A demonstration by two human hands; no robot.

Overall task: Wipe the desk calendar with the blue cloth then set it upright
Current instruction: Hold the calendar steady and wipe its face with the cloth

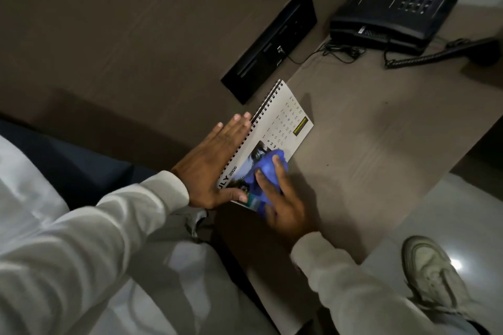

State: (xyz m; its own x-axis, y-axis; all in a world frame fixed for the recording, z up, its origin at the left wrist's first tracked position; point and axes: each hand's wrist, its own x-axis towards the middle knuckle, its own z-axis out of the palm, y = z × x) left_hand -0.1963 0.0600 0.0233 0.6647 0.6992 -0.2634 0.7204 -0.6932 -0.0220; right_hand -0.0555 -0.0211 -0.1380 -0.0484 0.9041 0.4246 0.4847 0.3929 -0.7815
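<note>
A white spiral-bound desk calendar (283,122) rests on the brown desk, its July page with a date grid and a photo facing me. My left hand (212,166) lies flat along the spiral edge, fingers straight, thumb on the near corner of the page. My right hand (283,201) presses a bunched blue cloth (268,170) onto the photo part of the page. The cloth hides much of the photo.
A black telephone (392,13) with its handset (479,49) off the cradle and a coiled cord sits at the far right of the desk (367,130). A black socket panel (272,43) is set in the wall. My shoe (432,272) stands on the pale floor.
</note>
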